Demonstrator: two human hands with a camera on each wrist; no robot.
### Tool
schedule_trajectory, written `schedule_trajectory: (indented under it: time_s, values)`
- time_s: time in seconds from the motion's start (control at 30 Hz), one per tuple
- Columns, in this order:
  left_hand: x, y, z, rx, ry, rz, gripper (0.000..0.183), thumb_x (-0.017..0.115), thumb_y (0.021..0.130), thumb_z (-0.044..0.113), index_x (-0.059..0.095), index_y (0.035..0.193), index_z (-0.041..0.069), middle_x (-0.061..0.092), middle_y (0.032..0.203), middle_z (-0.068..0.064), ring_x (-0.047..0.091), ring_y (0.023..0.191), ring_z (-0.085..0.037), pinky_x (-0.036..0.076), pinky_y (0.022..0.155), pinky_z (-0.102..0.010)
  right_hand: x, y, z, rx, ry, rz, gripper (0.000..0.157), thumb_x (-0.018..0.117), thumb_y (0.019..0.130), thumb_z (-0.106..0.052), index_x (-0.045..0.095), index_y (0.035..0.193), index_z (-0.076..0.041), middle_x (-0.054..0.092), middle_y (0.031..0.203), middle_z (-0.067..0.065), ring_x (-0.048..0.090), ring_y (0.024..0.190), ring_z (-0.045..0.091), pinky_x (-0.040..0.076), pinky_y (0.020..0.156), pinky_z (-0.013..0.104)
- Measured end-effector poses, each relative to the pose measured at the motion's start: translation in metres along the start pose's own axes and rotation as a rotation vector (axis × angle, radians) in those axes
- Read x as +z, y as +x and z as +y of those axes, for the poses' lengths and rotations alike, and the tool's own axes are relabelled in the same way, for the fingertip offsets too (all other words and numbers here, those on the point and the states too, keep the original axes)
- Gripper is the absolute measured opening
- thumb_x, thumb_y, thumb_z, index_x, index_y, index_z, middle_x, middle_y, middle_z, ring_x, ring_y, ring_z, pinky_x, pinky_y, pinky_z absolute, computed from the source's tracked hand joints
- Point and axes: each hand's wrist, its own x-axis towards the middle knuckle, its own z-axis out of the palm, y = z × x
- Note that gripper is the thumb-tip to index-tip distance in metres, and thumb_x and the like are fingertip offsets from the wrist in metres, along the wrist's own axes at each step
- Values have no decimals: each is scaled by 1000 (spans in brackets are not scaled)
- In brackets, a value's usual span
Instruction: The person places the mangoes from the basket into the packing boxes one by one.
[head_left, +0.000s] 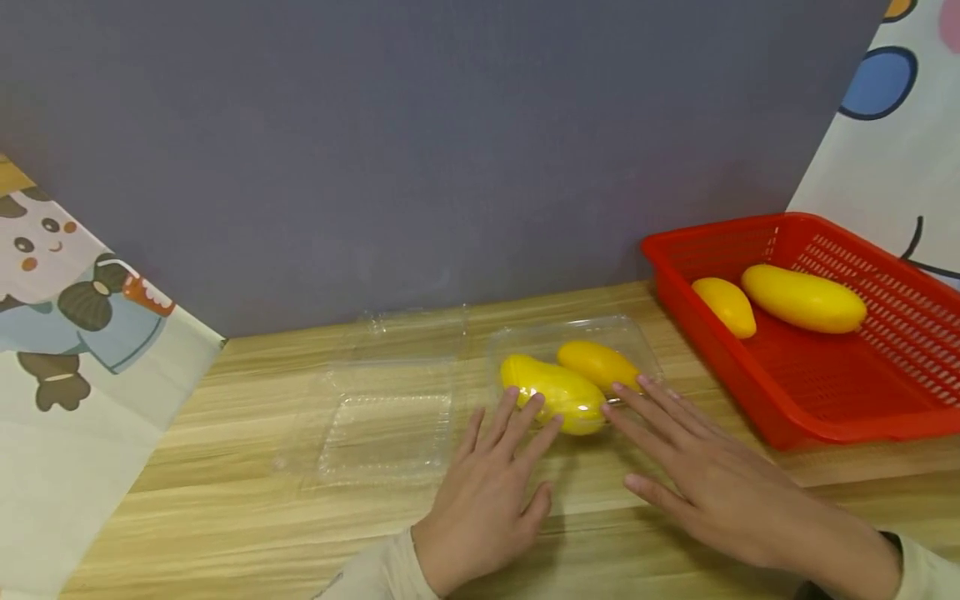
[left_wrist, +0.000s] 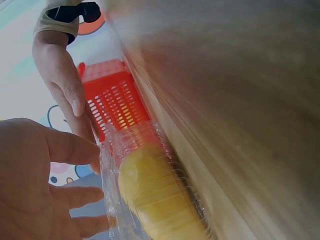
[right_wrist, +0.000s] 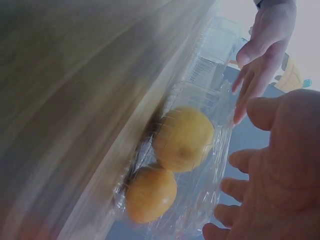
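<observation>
A clear plastic clamshell box (head_left: pixel 498 342) with its lid down stands on the table. Inside are a long yellow fruit (head_left: pixel 551 387) and a smaller orange-yellow mango (head_left: pixel 596 364), side by side. My left hand (head_left: pixel 487 500) has its fingers spread, the tips at the lid's near left part over the long fruit. Fairly straight fingers of my right hand (head_left: pixel 697 475) reach the lid's near right corner. In the right wrist view, the fingertips of my right hand (right_wrist: pixel 280 175) come right up to the lid (right_wrist: pixel 212 170). Neither hand grips anything.
A second clear clamshell box (head_left: pixel 386 433) lies open with nothing in it, left of the filled one. On the right, a red plastic basket (head_left: pixel 795 433) holds a mango (head_left: pixel 725 307) and a long yellow fruit (head_left: pixel 804 298). A grey panel (head_left: pixel 420 158) rises behind the table.
</observation>
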Motion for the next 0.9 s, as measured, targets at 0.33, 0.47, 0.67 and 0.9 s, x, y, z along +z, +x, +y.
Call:
schedule_trajectory:
  time_s: [0.33, 0.47, 0.67, 0.9]
  values:
    - [-2, 5, -1, -19, 30, -23, 71, 63, 92, 40, 37, 154, 18, 28, 164, -7, 21, 154, -30, 25, 120, -64, 1, 9, -4, -26, -35, 43, 74, 57, 98, -47, 23, 159, -23, 25, 166, 4, 14, 156, 26, -14, 123, 16]
    - [-3, 9, -3, -27, 20, -40, 70, 62, 93, 40, 37, 154, 18, 29, 164, -6, 21, 154, -30, 25, 121, -62, 3, 17, -4, -39, -31, 40, 74, 55, 99, -46, 22, 160, -21, 25, 166, 8, 10, 157, 25, -14, 124, 19]
    - [-4, 21, -6, -48, -30, -97, 67, 60, 94, 38, 37, 154, 19, 29, 164, -4, 20, 154, -30, 28, 119, -63, 7, 29, -1, -12, 19, 11, 68, 51, 102, -43, 24, 159, -18, 22, 166, 12, 9, 156, 30, -13, 126, 27]
    - [-2, 35, -12, -75, -26, -128, 67, 59, 95, 39, 36, 155, 21, 29, 164, -3, 18, 155, -29, 28, 118, -65, 13, 40, 6, 10, 28, -18, 67, 51, 102, -42, 26, 158, -15, 23, 165, 14, 15, 154, 37, -11, 127, 32]
